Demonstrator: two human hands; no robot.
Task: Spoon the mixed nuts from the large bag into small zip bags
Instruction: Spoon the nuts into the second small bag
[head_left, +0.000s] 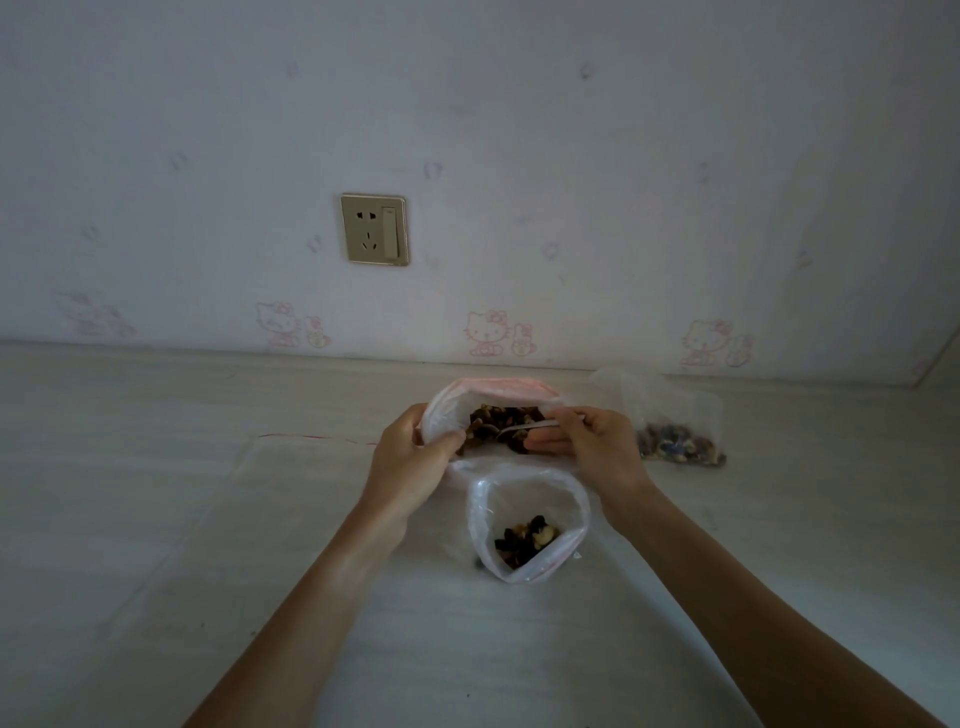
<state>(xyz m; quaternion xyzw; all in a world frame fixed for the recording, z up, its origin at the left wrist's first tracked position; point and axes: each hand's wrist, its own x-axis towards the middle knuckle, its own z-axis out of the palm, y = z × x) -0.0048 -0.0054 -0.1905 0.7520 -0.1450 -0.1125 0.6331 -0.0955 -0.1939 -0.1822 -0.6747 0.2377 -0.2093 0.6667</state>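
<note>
A large plastic bag (447, 410) with a pink rim stands open on the table, full of mixed nuts (506, 418). My left hand (413, 457) grips its left edge and holds the mouth open. My right hand (587, 441) pinches the handle of a metal spoon (524, 428), whose bowl dips into the nuts. Just in front, a small zip bag (519, 499) stands open with a little heap of nuts at its bottom.
Another small zip bag (675, 426) with nuts lies at the right, close to the wall. More flat clear bags (291, 462) with a red zip line lie left of my hands. The wall with a socket (374, 228) is right behind the table.
</note>
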